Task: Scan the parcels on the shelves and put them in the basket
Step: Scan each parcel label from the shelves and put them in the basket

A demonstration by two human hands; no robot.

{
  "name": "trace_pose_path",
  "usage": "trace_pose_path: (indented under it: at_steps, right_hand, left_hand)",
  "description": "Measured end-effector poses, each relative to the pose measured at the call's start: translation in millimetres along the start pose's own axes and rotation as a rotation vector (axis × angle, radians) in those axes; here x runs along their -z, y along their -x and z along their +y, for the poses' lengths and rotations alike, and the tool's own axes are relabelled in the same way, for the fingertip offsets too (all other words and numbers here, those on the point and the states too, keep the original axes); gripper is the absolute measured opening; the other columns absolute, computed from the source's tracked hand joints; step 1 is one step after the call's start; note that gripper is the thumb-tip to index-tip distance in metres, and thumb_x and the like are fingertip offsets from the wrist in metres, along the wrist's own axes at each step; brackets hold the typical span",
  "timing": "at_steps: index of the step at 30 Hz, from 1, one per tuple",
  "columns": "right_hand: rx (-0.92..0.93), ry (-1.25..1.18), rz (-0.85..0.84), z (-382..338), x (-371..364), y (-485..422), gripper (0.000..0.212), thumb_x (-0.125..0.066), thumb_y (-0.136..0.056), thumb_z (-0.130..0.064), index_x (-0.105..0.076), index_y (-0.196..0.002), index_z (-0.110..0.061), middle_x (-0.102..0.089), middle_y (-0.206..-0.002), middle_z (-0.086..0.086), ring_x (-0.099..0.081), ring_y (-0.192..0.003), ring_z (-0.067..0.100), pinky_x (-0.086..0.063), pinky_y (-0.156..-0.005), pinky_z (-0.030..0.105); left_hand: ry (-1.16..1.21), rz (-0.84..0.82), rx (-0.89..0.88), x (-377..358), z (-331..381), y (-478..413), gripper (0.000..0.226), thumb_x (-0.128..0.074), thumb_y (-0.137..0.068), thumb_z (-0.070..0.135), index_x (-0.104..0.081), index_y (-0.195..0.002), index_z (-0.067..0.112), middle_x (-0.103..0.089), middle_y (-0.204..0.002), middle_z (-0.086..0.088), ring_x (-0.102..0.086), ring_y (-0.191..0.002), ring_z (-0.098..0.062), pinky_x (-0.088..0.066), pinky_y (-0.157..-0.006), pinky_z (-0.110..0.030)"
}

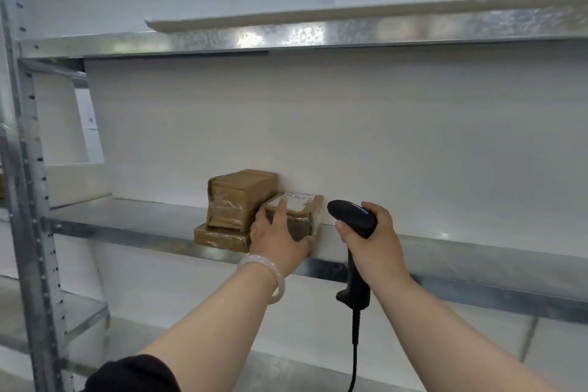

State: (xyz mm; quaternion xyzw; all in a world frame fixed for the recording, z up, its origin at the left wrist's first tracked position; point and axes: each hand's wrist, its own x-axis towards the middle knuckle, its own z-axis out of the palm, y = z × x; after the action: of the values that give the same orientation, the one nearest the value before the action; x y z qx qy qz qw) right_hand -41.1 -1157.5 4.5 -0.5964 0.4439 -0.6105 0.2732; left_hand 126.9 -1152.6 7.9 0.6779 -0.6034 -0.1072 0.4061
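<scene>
The left hand [276, 239] curls its fingers [281, 208] round the parcel [305, 216] on the shelf [127, 218]; the right hand [375, 242] grips the scanner [350, 216]

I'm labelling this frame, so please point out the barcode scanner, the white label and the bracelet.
barcode scanner [350, 216], head view, on its black head.
white label [300, 200], head view, middle of the sticker atop the parcel [300, 223].
bracelet [279, 283], head view, pale band at the left wrist.

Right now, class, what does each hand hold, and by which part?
The right hand grips the black scanner by its handle; the left hand holds the labelled parcel by its near end.
</scene>
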Motion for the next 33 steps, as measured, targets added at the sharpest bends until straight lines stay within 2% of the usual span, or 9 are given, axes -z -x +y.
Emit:
trace_pose_path:
  at_steps: [6, 10, 13, 18, 22, 25, 27, 31, 33]
  right_hand:
    - [-0.073, 0.025, 0.026, 2, -15, -27, 0.052, -0.073, -0.083, -0.034, -0.042, -0.125, -0.035, -0.057, -0.099, -0.015, -0.067, -0.083, 0.027, -0.058, -0.080, 0.045]
    - [-0.066, 0.042, 0.051, 2, -22, -38, 0.056, -0.072, -0.086, -0.030, -0.042, -0.134, -0.025, -0.054, -0.107, -0.009, -0.055, -0.092, 0.014, -0.042, -0.080, 0.025]
    - [-0.107, -0.016, 0.041, 3, -27, -44, 0.058, -0.072, -0.086, -0.030, -0.042, -0.135, -0.023, -0.054, -0.114, -0.006, -0.052, -0.096, 0.013, -0.038, -0.082, 0.024]
    - [-0.067, -0.100, 0.046, 6, -24, -35, 0.056, -0.073, -0.085, -0.031, -0.043, -0.131, -0.029, -0.056, -0.109, -0.014, -0.056, -0.098, 0.012, -0.045, -0.076, 0.019]
    - [0.018, -0.115, 0.057, 8, -9, -15, 0.055, -0.076, -0.082, -0.028, -0.044, -0.127, -0.036, -0.058, -0.111, -0.015, -0.061, -0.105, 0.015, -0.053, -0.089, 0.030]
    - [0.072, -0.153, 0.078, 6, 9, 6, 0.054, -0.076, -0.083, -0.024, -0.045, -0.124, -0.038, -0.056, -0.111, -0.023, -0.059, -0.108, 0.008, -0.048, -0.088, 0.020]
    - [0.073, -0.197, 0.065, 9, 22, 21, 0.053, -0.077, -0.082, -0.024, -0.046, -0.122, -0.041, -0.057, -0.112, -0.024, -0.061, -0.106, 0.008, -0.053, -0.089, 0.028]
    - [0.098, -0.275, 0.034, 14, 45, 57, 0.053, -0.076, -0.083, -0.015, -0.047, -0.118, -0.043, -0.057, -0.112, -0.020, -0.063, -0.089, -0.003, -0.056, -0.068, 0.019]
    - [0.104, -0.297, -0.005, 19, 55, 74, 0.054, -0.076, -0.082, -0.013, -0.048, -0.116, -0.046, -0.060, -0.112, -0.016, -0.066, -0.084, 0.010, -0.055, -0.061, 0.020]
  left_hand:
    - [0.258, 0.119, -0.007, -2, -7, -9, 0.084, -0.068, -0.090, 0.035, -0.016, -0.156, 0.030, -0.019, -0.146, -0.003, -0.039, -0.132, -0.023, -0.030, -0.102, -0.023]
    - [0.306, 0.126, 0.043, -5, -3, -18, 0.083, -0.062, -0.093, 0.043, -0.014, -0.158, 0.025, -0.022, -0.154, -0.005, -0.033, -0.140, -0.025, -0.030, -0.113, -0.033]
    - [0.289, 0.067, 0.101, -9, 2, -25, 0.071, -0.055, -0.095, 0.051, -0.027, -0.154, 0.022, -0.034, -0.155, -0.006, -0.036, -0.141, -0.029, -0.032, -0.116, -0.044]
    - [0.597, 0.170, 0.159, -9, 7, -16, 0.044, -0.052, -0.100, 0.039, -0.048, -0.140, 0.020, -0.049, -0.142, 0.000, -0.051, -0.124, -0.020, -0.041, -0.100, -0.031]
    - [0.735, 0.193, 0.214, -4, 15, 2, 0.042, -0.046, -0.103, 0.032, -0.049, -0.143, 0.020, -0.049, -0.145, 0.002, -0.047, -0.133, -0.022, -0.037, -0.114, -0.037]
    - [0.776, 0.162, 0.174, -3, 22, 21, 0.023, -0.046, -0.103, 0.024, -0.065, -0.114, 0.029, -0.066, -0.122, 0.006, -0.059, -0.116, -0.018, -0.045, -0.108, -0.037]
    - [0.856, 0.157, 0.156, -7, 25, 39, 0.019, -0.051, -0.101, 0.020, -0.064, -0.109, 0.032, -0.070, -0.112, 0.008, -0.065, -0.107, -0.012, -0.050, -0.101, -0.032]
    - [0.991, 0.154, 0.167, -22, 21, 79, 0.022, -0.056, -0.098, 0.016, -0.060, -0.112, 0.033, -0.069, -0.118, 0.000, -0.067, -0.107, -0.018, -0.053, -0.099, -0.041]
    - [1.025, 0.164, 0.172, -27, 19, 101, 0.021, -0.054, -0.100, 0.014, -0.056, -0.111, 0.031, -0.068, -0.118, -0.003, -0.067, -0.108, -0.019, -0.054, -0.096, -0.037]
